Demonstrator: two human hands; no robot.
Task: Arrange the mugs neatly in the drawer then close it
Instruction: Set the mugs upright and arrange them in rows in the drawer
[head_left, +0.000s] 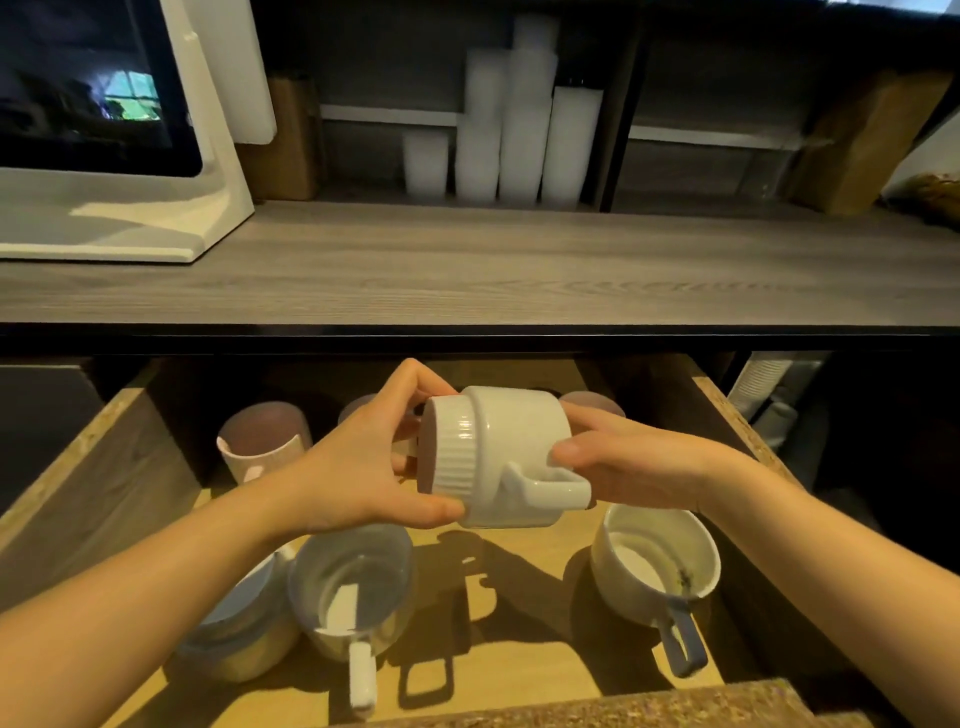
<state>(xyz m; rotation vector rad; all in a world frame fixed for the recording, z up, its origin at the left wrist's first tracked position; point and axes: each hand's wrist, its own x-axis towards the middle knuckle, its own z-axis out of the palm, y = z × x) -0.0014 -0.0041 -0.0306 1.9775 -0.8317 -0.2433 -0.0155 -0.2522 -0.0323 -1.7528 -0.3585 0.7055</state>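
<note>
A white ribbed mug (498, 452) lies on its side in the air above the open drawer (524, 660), handle toward me. My left hand (358, 467) grips its open end and my right hand (623, 462) holds its base. Below on the drawer floor stand a white mug (655, 566) at the right with its handle toward me, a white mug (353, 587) left of centre, and a bluish mug (244, 634) partly hidden under my left forearm. Pink cups (265, 441) stand at the back, two of them mostly hidden behind the held mug.
A grey wooden counter (478, 270) overhangs the drawer's back. On it stand a white monitor stand (130, 208) at the left and stacks of white cups (519, 140) behind. The drawer's chipboard side walls (743, 410) rise left and right.
</note>
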